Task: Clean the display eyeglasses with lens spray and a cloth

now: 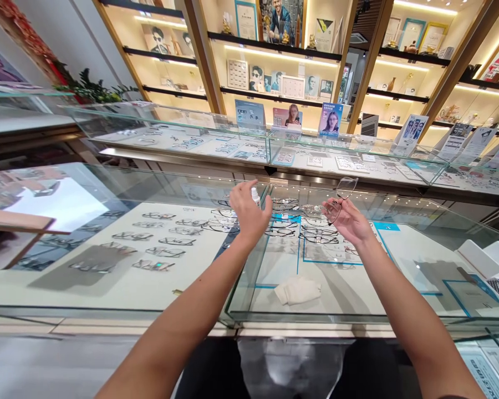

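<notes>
Above the cloth (297,290) on the glass counter (357,316), a spray bottle (255,197) is gripped upright in the left hand (249,213), just left of the glasses (336,199) pinched in the right hand (347,221), lenses tilted up and away.

Your left hand (249,213) held a spray bottle (255,197) above the counter (108,288), and your right hand (347,221) held a pair of glasses (336,202) just to its right, the two well apart. Below and between them a folded cloth (297,291) lay on the counter's glass top. Rows of glasses (158,241) sat inside the counter to the left. Behind it stood a second display case (274,147), with wall shelves (274,52) behind that.
</notes>
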Demonstrator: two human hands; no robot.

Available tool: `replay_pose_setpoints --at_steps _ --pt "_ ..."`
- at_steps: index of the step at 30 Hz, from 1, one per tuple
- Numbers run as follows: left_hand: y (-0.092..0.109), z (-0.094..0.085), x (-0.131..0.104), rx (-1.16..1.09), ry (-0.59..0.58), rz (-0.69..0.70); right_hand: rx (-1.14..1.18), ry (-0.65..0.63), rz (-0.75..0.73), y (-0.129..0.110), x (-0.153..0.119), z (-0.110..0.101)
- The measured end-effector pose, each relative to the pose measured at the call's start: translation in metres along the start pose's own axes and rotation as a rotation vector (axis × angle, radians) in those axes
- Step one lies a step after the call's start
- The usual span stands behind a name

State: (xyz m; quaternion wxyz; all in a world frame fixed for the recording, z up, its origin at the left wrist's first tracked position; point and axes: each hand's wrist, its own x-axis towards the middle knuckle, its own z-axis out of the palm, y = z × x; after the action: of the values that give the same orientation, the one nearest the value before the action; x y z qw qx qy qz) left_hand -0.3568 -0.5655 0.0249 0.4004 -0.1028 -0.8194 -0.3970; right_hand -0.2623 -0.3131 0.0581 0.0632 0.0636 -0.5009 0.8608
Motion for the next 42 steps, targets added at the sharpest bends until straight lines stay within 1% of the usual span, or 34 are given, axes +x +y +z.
replay_pose_setpoints --at_steps 1,3,6,10,17,20,23,25,26,27,28,30,31,33,35,37,38,40,42 --pt "-0.005 0.001 0.004 0.017 -0.005 -0.076 -0.010 0.000 -0.013 0.000 0.000 0.000" --pt "-0.015 0.003 0.011 0.038 -0.074 -0.186 -0.030 -0.012 -0.039 -0.001 0.002 0.001" --pt "-0.026 0.007 0.014 0.064 -0.192 -0.266 -0.061 -0.033 -0.061 0.000 0.003 0.001" --pt "-0.036 0.013 0.013 0.103 -0.275 -0.287 -0.104 -0.040 -0.083 0.001 0.003 0.003" --pt "-0.046 0.019 0.010 0.195 -0.363 -0.287 -0.225 -0.056 -0.067 0.004 -0.002 0.008" --pt "-0.046 0.019 0.010 0.210 -0.363 -0.277 -0.225 -0.079 -0.061 0.006 -0.002 0.009" --pt "-0.045 0.018 0.011 0.177 -0.302 -0.235 -0.242 -0.091 -0.061 0.007 -0.002 0.009" --pt "-0.042 0.019 0.013 0.064 -0.256 -0.183 -0.258 -0.090 -0.065 0.007 -0.002 0.010" --pt "-0.039 0.019 0.014 -0.045 -0.257 -0.159 -0.263 -0.089 -0.065 0.008 -0.002 0.010" --pt "-0.036 0.019 0.015 -0.187 -0.287 -0.146 -0.267 -0.089 -0.066 0.008 -0.002 0.010" --pt "-0.032 0.019 0.015 -0.351 -0.345 -0.152 -0.271 -0.089 -0.066 0.008 -0.002 0.011" --pt "-0.021 0.018 0.013 -0.669 -0.517 -0.233 -0.281 -0.082 -0.063 0.010 -0.003 0.012" --pt "-0.014 0.015 0.011 -0.792 -0.611 -0.294 -0.292 -0.074 -0.061 0.011 -0.003 0.013" --pt "0.000 0.008 0.008 -0.957 -0.773 -0.386 -0.337 -0.054 -0.055 0.013 -0.005 0.015" --pt "0.014 -0.001 0.005 -1.064 -0.900 -0.424 -0.407 -0.049 -0.045 0.016 -0.007 0.019" --pt "0.026 -0.009 0.002 -1.117 -0.990 -0.445 -0.465 -0.057 -0.029 0.019 -0.010 0.023" --pt "0.031 -0.012 0.001 -1.121 -1.017 -0.454 -0.480 -0.063 -0.020 0.020 -0.011 0.025" --pt "0.037 -0.015 -0.001 -1.105 -1.034 -0.459 -0.488 -0.077 -0.006 0.023 -0.014 0.029" --pt "0.039 -0.015 -0.003 -1.089 -1.038 -0.427 -0.486 -0.095 0.003 0.027 -0.016 0.031"
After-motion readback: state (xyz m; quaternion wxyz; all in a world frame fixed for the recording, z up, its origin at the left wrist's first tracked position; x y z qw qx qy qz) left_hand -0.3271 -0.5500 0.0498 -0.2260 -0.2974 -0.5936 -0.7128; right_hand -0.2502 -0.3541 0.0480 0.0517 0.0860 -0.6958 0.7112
